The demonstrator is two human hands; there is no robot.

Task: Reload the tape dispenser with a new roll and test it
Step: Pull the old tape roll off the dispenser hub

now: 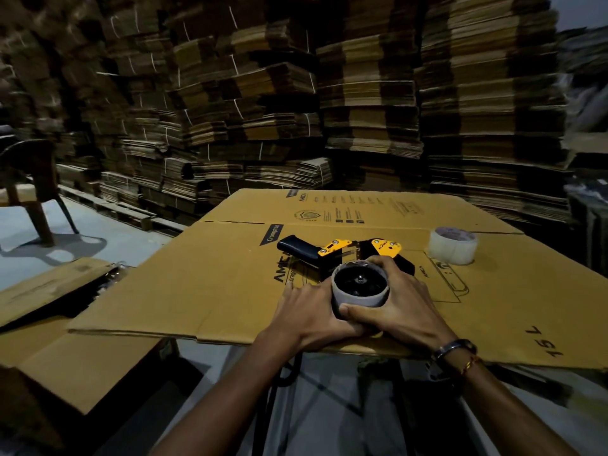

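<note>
A black and yellow tape dispenser [332, 250] lies on its side on a flattened cardboard sheet [214, 284], its handle pointing left. On its black hub sits a grey, nearly bare tape core [360, 299]. My right hand [398, 301] grips the core from the right, thumb across its near side. My left hand [309, 311] lies against the core's left side, fingers stretched out flat on the cardboard. A full roll of clear tape [453, 245] stands on the cardboard to the right of the dispenser, apart from both hands.
Tall stacks of flattened cardboard boxes [296, 93] fill the background. A dark chair [29, 185] stands at far left on the pale floor. More cardboard [65, 350] lies low at left. The sheet's near edge is just below my hands.
</note>
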